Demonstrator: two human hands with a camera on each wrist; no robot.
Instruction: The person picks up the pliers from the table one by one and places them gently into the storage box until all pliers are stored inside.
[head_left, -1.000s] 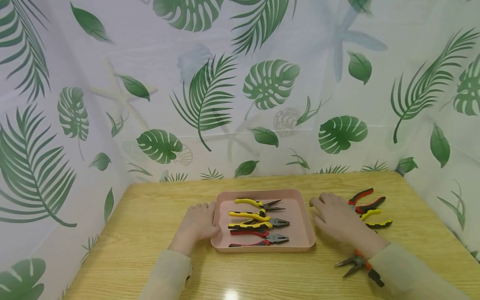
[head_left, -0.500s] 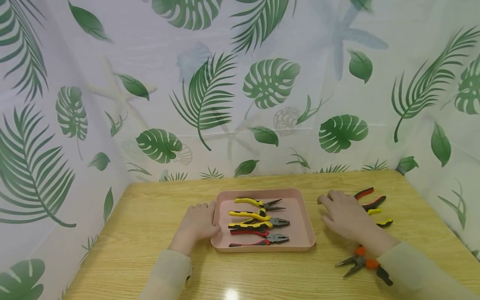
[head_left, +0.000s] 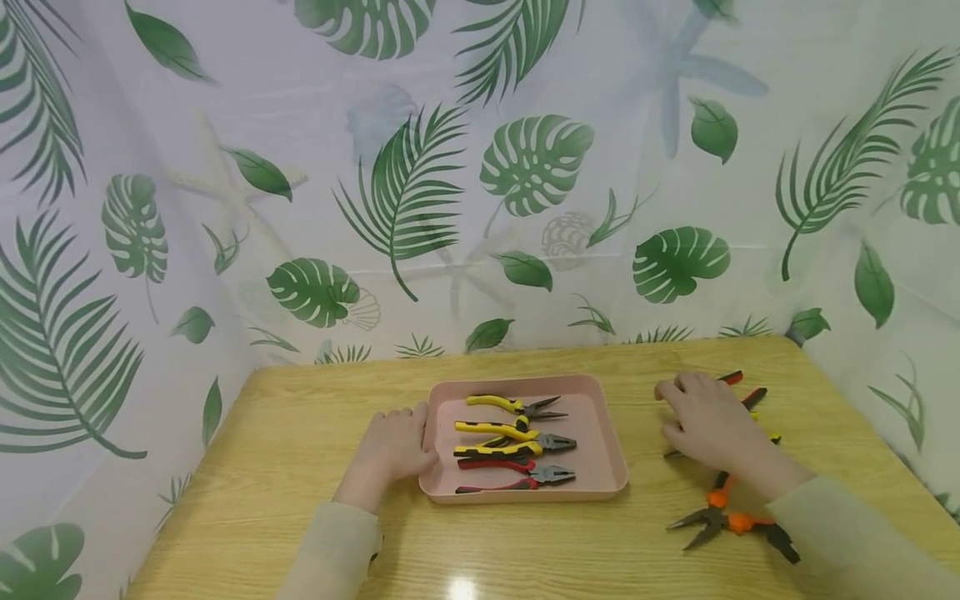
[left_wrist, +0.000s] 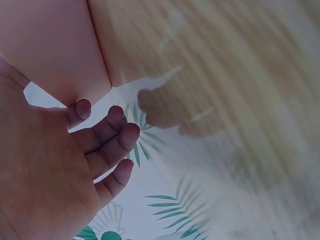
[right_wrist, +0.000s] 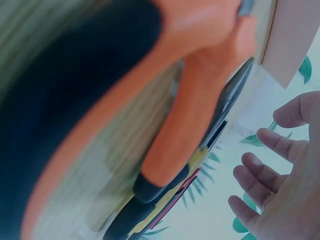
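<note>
A pink tray (head_left: 596,454) sits mid-table and holds three pliers: a yellow long-nose pair (head_left: 510,406), a yellow-black pair (head_left: 506,442) and a red-black pair (head_left: 513,477). My left hand (head_left: 393,442) rests on the table against the tray's left rim, fingers relaxed. In the left wrist view this hand (left_wrist: 100,145) has its thumb at the tray's corner (left_wrist: 50,45). My right hand (head_left: 701,417) lies flat with spread fingers over red-black pliers (head_left: 750,394) to the right of the tray, mostly hiding them. It holds nothing (right_wrist: 280,165).
Orange-black pliers (head_left: 723,521) lie open near the front right, beside my right sleeve; their handle (right_wrist: 200,100) fills the right wrist view. A leaf-print curtain (head_left: 480,183) walls the table on three sides. The table's right edge (head_left: 862,433) is close to the loose pliers.
My right hand has slid right, away from the tray, and now covers the loose pliers. More of the orange-black pair shows beside the sleeve. The left hand has stayed put.
</note>
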